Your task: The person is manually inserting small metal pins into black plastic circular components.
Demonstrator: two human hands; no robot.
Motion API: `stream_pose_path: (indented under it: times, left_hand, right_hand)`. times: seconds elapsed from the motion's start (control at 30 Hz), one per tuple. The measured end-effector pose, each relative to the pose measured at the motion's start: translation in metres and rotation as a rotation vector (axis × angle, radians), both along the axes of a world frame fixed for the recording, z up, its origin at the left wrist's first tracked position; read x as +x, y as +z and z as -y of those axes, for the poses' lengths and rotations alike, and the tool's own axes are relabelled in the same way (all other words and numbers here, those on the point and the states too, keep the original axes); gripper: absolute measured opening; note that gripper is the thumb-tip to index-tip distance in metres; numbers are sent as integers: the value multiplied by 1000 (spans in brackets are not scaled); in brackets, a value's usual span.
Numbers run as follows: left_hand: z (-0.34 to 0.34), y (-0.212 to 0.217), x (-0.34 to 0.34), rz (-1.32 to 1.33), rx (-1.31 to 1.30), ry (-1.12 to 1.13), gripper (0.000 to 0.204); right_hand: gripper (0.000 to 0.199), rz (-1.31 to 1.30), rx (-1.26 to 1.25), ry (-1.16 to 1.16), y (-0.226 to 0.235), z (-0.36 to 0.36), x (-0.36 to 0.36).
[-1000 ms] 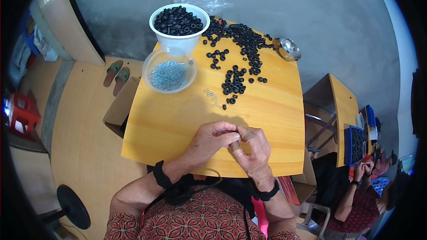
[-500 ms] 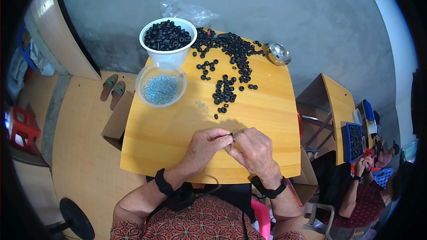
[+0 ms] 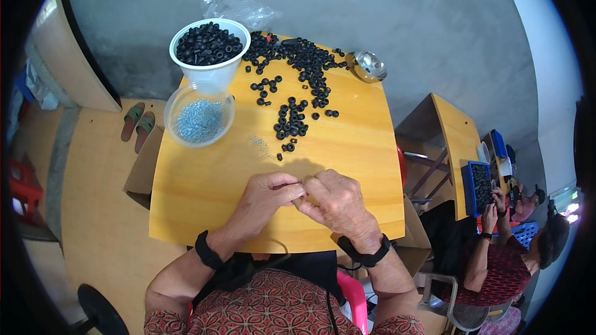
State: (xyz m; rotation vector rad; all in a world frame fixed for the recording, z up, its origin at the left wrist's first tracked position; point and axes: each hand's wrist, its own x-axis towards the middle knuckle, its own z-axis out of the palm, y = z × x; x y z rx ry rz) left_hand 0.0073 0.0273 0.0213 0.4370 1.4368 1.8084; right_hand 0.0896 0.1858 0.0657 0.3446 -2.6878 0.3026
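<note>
Above the front part of the wooden table (image 3: 205, 211), my left hand (image 3: 264, 201) and my right hand (image 3: 338, 205) meet with fingertips pinched together. Whatever sits between the fingers is hidden now. Just beyond them lie a small black part (image 3: 279, 157) and a sparse scatter of tiny pale metal pieces (image 3: 261, 144). A cluster of black ring-shaped parts (image 3: 290, 118) spreads farther back, joining a larger heap (image 3: 304, 56). To the left, a clear round tub (image 3: 169, 125) holds many tiny silvery-blue pieces. Behind it, a white bucket (image 3: 208, 74) is full of black parts.
A shiny metal bowl (image 3: 369, 66) stands at the table's back right corner, near the grey wall (image 3: 310, 0). A crumpled clear bag (image 3: 239, 9) lies behind the bucket. On the right, another person (image 3: 496, 273) sits by a second table (image 3: 456, 142) with a blue tray (image 3: 467, 189).
The view has shifted, so the table appears farther left. My hands stay pinched together; the dark bit seen at the fingertips before is now covered. The other person's hands have risen toward the tray.
</note>
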Motion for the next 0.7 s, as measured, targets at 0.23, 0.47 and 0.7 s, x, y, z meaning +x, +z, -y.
stream_pose_path:
  times: [0.23, 0.47, 0.7]
  left_hand:
    - [1, 8, -2, 154, 11, -88, 30]
    - [2, -3, -6, 8, -6, -144, 27]
    - [6, -9, -3, 44, -11, -107, 28]
  right_hand:
    - [22, -90, -78, -49, -1, -2, 4]
    - [23, -128, -48, -25, -10, 2, 0]
    - [21, -108, -111, 13, -28, 9, 3]
